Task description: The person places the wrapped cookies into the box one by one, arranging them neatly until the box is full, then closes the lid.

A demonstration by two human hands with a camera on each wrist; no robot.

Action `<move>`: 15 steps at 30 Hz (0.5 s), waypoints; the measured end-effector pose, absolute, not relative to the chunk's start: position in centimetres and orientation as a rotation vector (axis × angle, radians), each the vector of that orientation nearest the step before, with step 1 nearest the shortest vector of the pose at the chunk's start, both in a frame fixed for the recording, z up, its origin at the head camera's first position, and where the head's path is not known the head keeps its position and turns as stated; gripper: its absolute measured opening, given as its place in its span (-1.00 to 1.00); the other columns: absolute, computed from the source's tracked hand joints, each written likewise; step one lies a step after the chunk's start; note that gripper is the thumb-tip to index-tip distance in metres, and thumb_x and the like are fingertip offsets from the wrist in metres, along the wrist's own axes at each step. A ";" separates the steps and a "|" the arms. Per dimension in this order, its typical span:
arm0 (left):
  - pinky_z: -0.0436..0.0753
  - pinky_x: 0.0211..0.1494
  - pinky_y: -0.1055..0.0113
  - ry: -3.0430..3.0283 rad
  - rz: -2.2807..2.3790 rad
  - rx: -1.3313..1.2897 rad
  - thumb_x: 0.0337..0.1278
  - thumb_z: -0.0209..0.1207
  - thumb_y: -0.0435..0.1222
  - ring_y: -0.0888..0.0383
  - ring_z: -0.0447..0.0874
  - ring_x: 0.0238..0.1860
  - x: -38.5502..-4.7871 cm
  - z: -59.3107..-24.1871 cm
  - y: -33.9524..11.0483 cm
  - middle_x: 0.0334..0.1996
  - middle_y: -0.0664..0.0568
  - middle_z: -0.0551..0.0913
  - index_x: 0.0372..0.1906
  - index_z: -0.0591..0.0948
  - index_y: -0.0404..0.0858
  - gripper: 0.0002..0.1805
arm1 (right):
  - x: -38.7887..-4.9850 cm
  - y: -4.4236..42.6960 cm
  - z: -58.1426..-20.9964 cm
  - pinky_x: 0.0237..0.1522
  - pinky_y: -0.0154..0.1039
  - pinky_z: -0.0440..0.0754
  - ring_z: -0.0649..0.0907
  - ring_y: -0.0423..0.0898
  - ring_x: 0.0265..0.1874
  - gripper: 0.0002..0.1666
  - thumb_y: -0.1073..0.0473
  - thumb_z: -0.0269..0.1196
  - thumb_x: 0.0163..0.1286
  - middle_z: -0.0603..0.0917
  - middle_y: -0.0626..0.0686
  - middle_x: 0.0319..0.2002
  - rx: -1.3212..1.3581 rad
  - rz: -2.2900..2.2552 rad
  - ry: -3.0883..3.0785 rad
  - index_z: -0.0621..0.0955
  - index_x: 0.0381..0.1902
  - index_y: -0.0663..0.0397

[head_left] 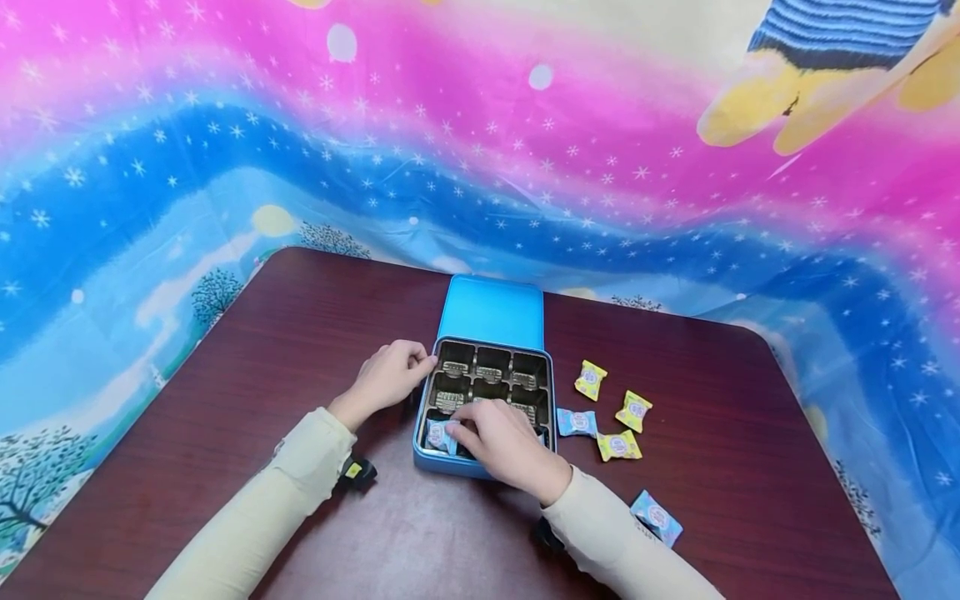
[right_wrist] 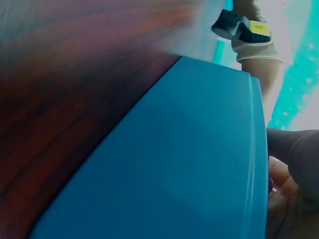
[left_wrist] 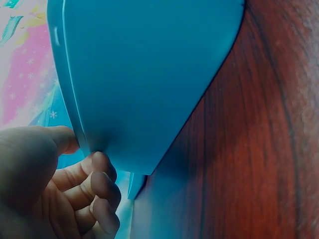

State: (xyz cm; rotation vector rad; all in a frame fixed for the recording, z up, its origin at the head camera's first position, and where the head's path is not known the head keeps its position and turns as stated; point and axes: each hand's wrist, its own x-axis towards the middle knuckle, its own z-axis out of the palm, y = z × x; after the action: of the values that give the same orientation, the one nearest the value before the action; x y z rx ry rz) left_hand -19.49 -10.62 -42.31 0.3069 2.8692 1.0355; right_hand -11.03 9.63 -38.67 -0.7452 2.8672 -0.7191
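— Step?
— Likely filling tin [head_left: 450, 464] with candies [head_left: 437, 436], near row; more at right. Pinching it far left with left hand [head_left: 392, 373]; reaching in with right hand [head_left: 508, 443], can't tell holding what.
— Next?
— Probably calls for reaching right.

The near wall of a blue box [right_wrist: 164, 149] rises from a dark reddish-brown, wood-grained table [right_wrist: 75, 114], with a narrow rim [right_wrist: 255, 159] along the top of that wall. On the right, the right hand [right_wrist: 303, 164] is only partly in view, its thumb [right_wrist: 281, 142] at the rim and its fingers [right_wrist: 280, 172] bent; the fingertips are hidden behind the wall. At the left, a left arm [right_wrist: 261, 74] in a pale sleeve [right_wrist: 256, 51] wears a black device [right_wrist: 231, 24] with a yellow label [right_wrist: 260, 28]. A cyan, white-spotted backdrop [right_wrist: 296, 84] shows on the far side.
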 end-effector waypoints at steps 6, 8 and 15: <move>0.30 -0.56 0.29 2.853 1.042 0.298 0.43 0.12 -0.02 0.17 0.43 -0.64 -19.5 -42.3 -10.6 -0.73 0.17 0.44 -0.53 0.56 -0.03 -0.64 | -11.1 9.4 -39.0 -0.56 -0.34 0.33 0.47 -0.33 -0.61 -0.79 -0.03 0.40 0.33 0.65 -0.20 -0.53 -0.798 -0.557 2.994 0.76 -0.17 -0.10; 0.31 -0.55 0.29 2.847 1.042 0.297 0.44 0.11 -0.01 0.17 0.44 -0.64 -19.5 -42.2 -10.5 -0.72 0.17 0.45 -0.52 0.56 -0.03 -0.64 | -10.9 9.5 -38.9 -0.55 -0.34 0.33 0.48 -0.32 -0.60 -0.79 -0.03 0.41 0.32 0.67 -0.20 -0.48 -0.814 -0.533 3.004 0.75 -0.18 -0.10; 0.31 -0.55 0.29 2.844 1.039 0.299 0.44 0.11 0.00 0.18 0.43 -0.63 -19.5 -42.2 -10.7 -0.72 0.17 0.44 -0.51 0.58 -0.03 -0.64 | -10.4 9.8 -38.8 -0.59 -0.34 0.36 0.56 -0.28 -0.61 -0.76 -0.08 0.30 0.42 0.68 -0.19 -0.54 -0.879 -0.493 2.945 0.74 -0.40 -0.15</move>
State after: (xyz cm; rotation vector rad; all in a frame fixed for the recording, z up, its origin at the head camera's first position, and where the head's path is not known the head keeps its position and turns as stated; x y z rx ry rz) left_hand -19.50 -10.67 -42.18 0.2994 2.8438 1.0389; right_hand -10.41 9.77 -38.76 -0.8786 2.9449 -0.4928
